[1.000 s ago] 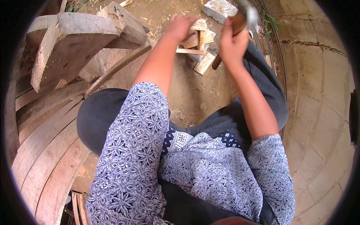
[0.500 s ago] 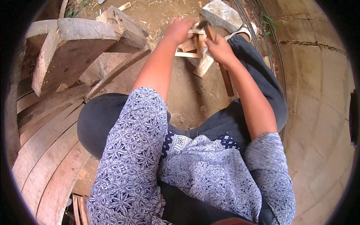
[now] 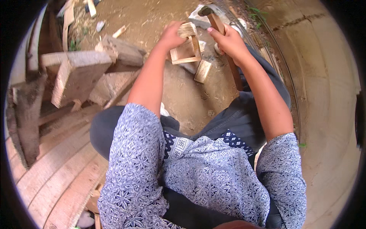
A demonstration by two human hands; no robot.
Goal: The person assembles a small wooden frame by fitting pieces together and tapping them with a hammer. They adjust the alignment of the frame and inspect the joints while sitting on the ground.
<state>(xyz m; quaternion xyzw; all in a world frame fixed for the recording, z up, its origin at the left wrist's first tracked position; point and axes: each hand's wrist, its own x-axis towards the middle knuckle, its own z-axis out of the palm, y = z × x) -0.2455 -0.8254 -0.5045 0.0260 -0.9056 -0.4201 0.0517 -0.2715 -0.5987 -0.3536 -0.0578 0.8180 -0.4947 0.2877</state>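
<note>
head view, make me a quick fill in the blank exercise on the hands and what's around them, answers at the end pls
The tool gripped in the right hand is a ____. The left hand holds a small open frame made of ____. The person's patterned shirt is white and ____. Several long planks lie to the person's ____.

Missing words: hammer; wood; blue; left
</note>
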